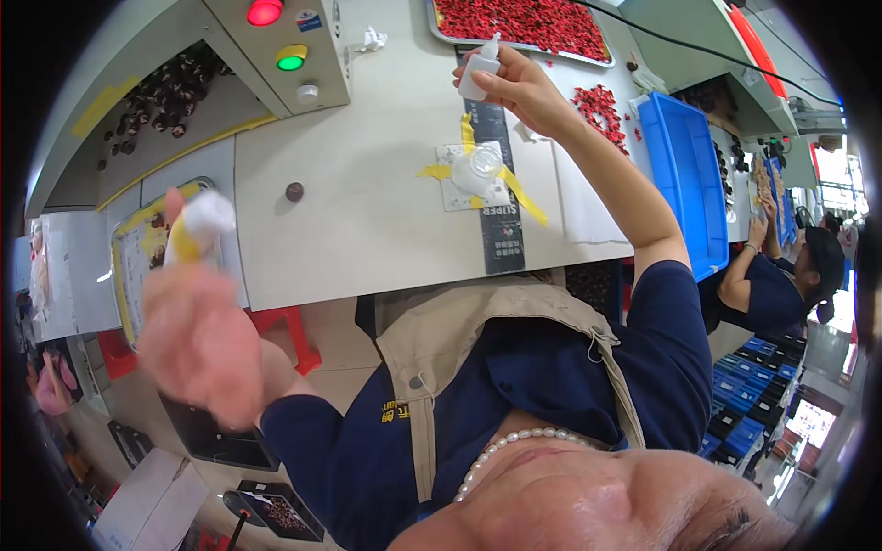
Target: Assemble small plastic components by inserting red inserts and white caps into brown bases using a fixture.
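Note:
My right hand (524, 92) is closed around a small white dropper bottle (480, 75) with a narrow pointed nozzle, held tilted above the far part of the table. My left hand (197, 321) is raised at the left, near the camera and smeared by motion. White material (209, 216) with a yellow band shows at its fingers; whether it is wrapped on them or held cannot be made out. Below the bottle, a clear round dish (478, 165) sits on a white square pad, with yellow tape strips around it. One small dark round piece (294, 192) lies on the table.
A metal tray of small red pieces (524, 28) stands at the back, with a loose red pile (600, 115) nearby. A blue bin (684, 184) is at the right. A machine housing (276, 55) with red and green lights stands at the left. A co-worker (781, 275) works at far right.

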Motion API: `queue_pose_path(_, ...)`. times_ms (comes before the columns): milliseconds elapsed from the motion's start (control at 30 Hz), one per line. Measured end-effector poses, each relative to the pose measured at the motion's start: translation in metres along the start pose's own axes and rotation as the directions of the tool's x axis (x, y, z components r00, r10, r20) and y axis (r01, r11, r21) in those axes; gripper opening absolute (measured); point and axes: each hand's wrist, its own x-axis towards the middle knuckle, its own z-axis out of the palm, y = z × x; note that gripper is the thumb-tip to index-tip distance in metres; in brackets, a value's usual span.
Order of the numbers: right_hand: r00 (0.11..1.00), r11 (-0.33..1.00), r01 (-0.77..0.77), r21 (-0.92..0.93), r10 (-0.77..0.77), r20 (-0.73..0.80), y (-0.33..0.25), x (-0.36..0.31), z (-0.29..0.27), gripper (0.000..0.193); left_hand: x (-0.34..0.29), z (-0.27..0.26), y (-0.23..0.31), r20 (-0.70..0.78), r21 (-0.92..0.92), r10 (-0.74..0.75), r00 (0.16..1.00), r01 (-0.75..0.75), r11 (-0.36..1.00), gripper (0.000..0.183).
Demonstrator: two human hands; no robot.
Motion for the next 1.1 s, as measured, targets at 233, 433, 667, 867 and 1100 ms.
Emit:
queue_pose_path(233, 0.998, 0.888, 0.068, -0.454, -0.052, 0.046, -0.009, -0.073, -0.021, 0.04, 0.045, 0.08, 0.051, -0.309, -0.339, 0.604, 0.735, -0.678, 0.652, 0.055)
queue_pose_path(433, 0.967, 0.604, 0.211, -0.769, -0.241, 0.077, -0.014, -0.101, -0.029, 0.029, 0.034, 0.102, 0.046, -0.509, -0.321, 0.741, 0.438, -0.895, 0.309, 0.047)
queue_pose_path(667, 0.908, 0.275, 0.321, -0.906, -0.363, 0.211, -0.016, -0.105, -0.022, 0.032, 0.007, 0.095, 0.054, -0.454, -0.323, 0.694, 0.558, -0.829, 0.456, 0.044)
queue_pose_path(867, 0.837, 0.119, 0.388, -0.914, -0.461, 0.295, -0.018, -0.1, -0.014, 0.028, -0.012, 0.081, 0.049, -0.424, -0.315, 0.632, 0.649, -0.76, 0.569, 0.041)
queue_pose_path(1100, 0.824, 0.035, 0.401, -0.915, -0.451, 0.344, -0.027, -0.1, -0.008, 0.028, -0.031, 0.062, 0.041, -0.393, -0.302, 0.542, 0.743, -0.661, 0.687, 0.039)
